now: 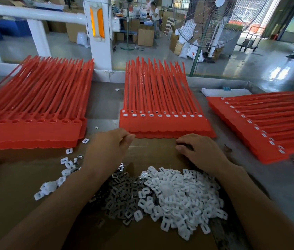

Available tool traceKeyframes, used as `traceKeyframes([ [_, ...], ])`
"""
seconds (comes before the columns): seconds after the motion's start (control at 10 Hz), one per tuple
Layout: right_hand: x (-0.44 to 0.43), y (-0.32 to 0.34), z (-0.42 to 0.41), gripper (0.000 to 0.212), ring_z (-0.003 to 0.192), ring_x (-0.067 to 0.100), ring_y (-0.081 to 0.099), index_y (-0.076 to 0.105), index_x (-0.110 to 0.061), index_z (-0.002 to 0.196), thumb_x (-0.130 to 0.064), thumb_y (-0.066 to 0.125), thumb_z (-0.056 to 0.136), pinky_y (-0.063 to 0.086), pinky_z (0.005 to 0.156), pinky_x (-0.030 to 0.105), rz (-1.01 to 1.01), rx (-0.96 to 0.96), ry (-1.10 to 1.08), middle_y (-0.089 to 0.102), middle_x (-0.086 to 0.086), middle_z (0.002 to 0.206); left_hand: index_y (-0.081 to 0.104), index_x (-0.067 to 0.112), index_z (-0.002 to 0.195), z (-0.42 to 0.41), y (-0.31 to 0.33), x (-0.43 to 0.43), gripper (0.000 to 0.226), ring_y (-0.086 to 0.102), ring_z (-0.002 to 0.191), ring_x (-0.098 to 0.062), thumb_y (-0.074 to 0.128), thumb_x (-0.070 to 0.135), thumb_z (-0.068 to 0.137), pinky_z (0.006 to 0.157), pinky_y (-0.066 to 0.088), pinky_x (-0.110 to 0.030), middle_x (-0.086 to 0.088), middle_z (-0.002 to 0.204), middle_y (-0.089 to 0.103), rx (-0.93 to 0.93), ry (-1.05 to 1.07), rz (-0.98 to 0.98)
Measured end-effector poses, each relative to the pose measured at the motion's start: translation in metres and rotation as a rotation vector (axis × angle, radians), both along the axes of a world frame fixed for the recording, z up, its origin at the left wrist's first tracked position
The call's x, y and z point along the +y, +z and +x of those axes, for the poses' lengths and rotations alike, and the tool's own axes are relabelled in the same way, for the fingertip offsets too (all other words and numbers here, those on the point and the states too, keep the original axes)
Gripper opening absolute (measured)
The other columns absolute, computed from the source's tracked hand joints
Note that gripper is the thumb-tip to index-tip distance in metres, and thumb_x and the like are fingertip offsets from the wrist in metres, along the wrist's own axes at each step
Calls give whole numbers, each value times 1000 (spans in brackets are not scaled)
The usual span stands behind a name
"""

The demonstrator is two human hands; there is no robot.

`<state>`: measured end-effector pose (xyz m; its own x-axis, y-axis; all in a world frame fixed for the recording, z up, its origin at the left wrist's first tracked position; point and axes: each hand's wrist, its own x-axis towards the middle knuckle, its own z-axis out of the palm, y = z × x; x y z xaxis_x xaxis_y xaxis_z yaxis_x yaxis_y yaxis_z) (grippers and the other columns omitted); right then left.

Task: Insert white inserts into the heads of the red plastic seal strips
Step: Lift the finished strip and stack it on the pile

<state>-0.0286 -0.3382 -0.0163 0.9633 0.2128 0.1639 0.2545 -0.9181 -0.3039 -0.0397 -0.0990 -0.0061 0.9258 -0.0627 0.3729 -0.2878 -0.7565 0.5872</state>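
Item 1: cardboard sheet (16, 204), lying flat on the grey table (277, 186) in front of me. It carries two heaps that touch each other: the white inserts (184, 193) on the right and grey metal clips (121, 193) on the left. A few loose inserts (65, 168) are scattered further left on the same sheet.

Item 2: left stack (34, 109) of red seal strips, heads toward me, tails fanned away. I see the head sockets open and red, with no white in them.

Item 3: middle stack (160, 109), straight ahead, heads toward me. Each head in the top row shows a white insert seated in it.

Item 4: right stack (261, 123), turned with its tails pointing off to the right. White inserts show along its row of heads. White papers (227, 92) lie behind it.

Item 5: left hand (106, 148), back up, fingers curled, thumb and forefinger tips meeting at the near left corner of the middle stack. I cannot tell whether they pinch the edge or only touch it.

Item 6: right hand (202, 150), back up, fingers curled under, fingertips down on the cardboard just beside the near edge of the middle stack. I cannot tell whether it has hold of anything.
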Motion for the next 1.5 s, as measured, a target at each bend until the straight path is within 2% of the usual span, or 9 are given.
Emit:
traceKeyframes([
  [0.1,-1,-1,0,35,113,7,49,59,-21,121,-37,53,90,31,90,18,-7,7,10,56,-8,126,49,20,51,-2,5,2,45,42,41,-5,47,52,83,45,27,-22,8,43,44,79,95,74],
  [0.2,-3,-1,0,36,113,6,48,59,-21,121,-36,54,89,29,89,16,0,12,25,55,-8,127,64,14,73,5,7,5,21,38,36,-3,58,31,85,35,29,-15,5,49,50,453,133,-641],
  [0.3,-3,-1,0,36,113,6,49,60,-20,121,-34,56,88,29,88,15,5,7,32,55,-7,127,51,7,75,14,12,18,14,36,30,-2,48,9,88,27,25,-11,1,41,50,684,191,-1417],
  [0.5,-3,-2,0,35,113,6,49,60,-19,120,-32,58,88,29,89,15,13,10,36,56,-7,126,46,2,72,18,12,31,23,42,26,-3,34,5,92,30,30,-10,-3,40,50,632,296,-1806],
  [0.8,-3,-3,0,35,112,6,48,60,-19,121,-32,58,88,29,89,15,17,1,39,56,-7,126,49,12,70,30,4,44,35,52,34,-3,37,31,97,33,38,-13,3,42,59,329,390,-1784],
  [0.9,-3,-4,0,35,113,5,48,59,-20,121,-31,57,88,28,89,16,16,2,39,55,-7,126,52,7,77,33,4,49,30,58,40,-5,41,27,96,39,44,-13,2,46,62,360,340,-1780],
  [1.3,-4,0,-1,33,112,5,48,61,-20,120,-29,59,88,30,89,16,39,47,42,56,-8,125,58,8,80,23,1,41,13,62,51,-3,51,10,91,46,48,-15,9,71,71,63,144,-1390],
  [1.4,1,11,-4,26,100,1,50,65,-16,113,-25,57,89,31,82,13,62,-31,58,63,-5,115,65,14,67,21,-2,34,25,63,53,-5,53,8,89,48,49,-16,8,74,72,81,84,-1312],
  [1.5,20,32,-6,19,81,-10,55,70,-15,102,-20,59,88,36,72,4,303,-83,71,66,-14,93,71,15,66,16,-4,27,26,64,54,-9,57,9,87,49,50,-19,3,71,72,57,5,-1280],
])
